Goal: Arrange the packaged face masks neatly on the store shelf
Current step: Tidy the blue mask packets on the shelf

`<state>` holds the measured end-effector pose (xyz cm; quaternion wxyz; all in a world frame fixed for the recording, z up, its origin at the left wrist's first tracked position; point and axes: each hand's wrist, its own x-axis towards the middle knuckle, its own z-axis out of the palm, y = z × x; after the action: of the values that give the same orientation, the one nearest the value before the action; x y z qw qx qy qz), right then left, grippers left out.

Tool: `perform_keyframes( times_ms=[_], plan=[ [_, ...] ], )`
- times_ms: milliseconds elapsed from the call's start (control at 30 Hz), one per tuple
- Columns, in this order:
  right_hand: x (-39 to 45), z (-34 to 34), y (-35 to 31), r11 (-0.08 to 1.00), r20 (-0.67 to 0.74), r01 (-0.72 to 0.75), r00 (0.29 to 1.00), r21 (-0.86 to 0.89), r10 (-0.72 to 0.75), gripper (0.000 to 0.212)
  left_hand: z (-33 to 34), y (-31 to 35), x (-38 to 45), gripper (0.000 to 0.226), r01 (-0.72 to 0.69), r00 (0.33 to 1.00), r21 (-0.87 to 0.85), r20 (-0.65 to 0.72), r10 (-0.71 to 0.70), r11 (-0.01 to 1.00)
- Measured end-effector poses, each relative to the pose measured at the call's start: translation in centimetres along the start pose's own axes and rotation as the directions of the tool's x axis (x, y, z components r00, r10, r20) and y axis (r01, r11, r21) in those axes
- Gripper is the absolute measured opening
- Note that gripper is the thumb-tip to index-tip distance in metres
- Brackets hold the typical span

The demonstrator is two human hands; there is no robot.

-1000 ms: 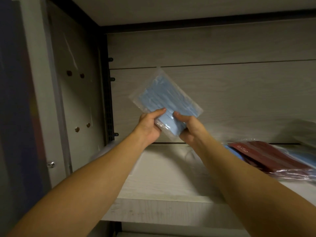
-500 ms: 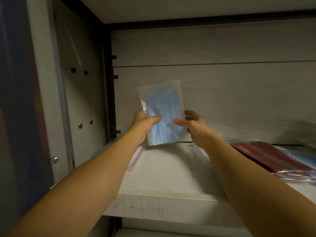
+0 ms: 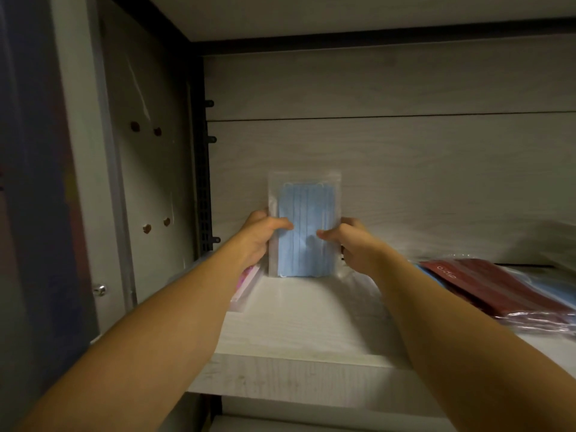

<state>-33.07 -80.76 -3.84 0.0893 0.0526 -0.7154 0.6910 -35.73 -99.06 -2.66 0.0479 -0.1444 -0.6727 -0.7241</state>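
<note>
The blue mask pack [image 3: 307, 232] stands upright on the shelf [image 3: 299, 325] near the back wall. The left hand [image 3: 260, 238] and right hand [image 3: 352, 241] pinch its two sides, fingers clamped on it.

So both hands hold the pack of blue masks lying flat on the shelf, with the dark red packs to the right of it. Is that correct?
Not quite. In the head view the pack of blue masks stands upright on the shelf, not flat. Both the left hand and the right hand hold it, and the dark red packs are to the right.
</note>
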Motion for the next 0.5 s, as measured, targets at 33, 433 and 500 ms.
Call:
perform_keyframes(
  times_ms=[33, 433, 500],
  plan=[
    [0.0, 0.2, -0.1, 1.0, -0.004, -0.001, 1.0, 0.027, 0.001, 0.052, 0.1, 0.1, -0.1, 0.022, -0.002, 1.0, -0.015, -0.011, 0.002, 1.0],
    [-0.7, 1.1, -2.9, 0.991, -0.109, -0.128, 0.985, 0.031, 0.13, 0.042, 0.3, 2.4, -0.3, 0.02, 0.09, 0.989, -0.014, -0.119, -0.091, 0.996],
    [-1.1, 1.1, -2.9, 0.973, -0.081, -0.224, 0.972, -0.063, 0.218, 0.037, -0.2, 2.1, -0.4, 0.029, 0.228, 0.973, 0.064, -0.049, -0.225, 0.972]
  ],
)
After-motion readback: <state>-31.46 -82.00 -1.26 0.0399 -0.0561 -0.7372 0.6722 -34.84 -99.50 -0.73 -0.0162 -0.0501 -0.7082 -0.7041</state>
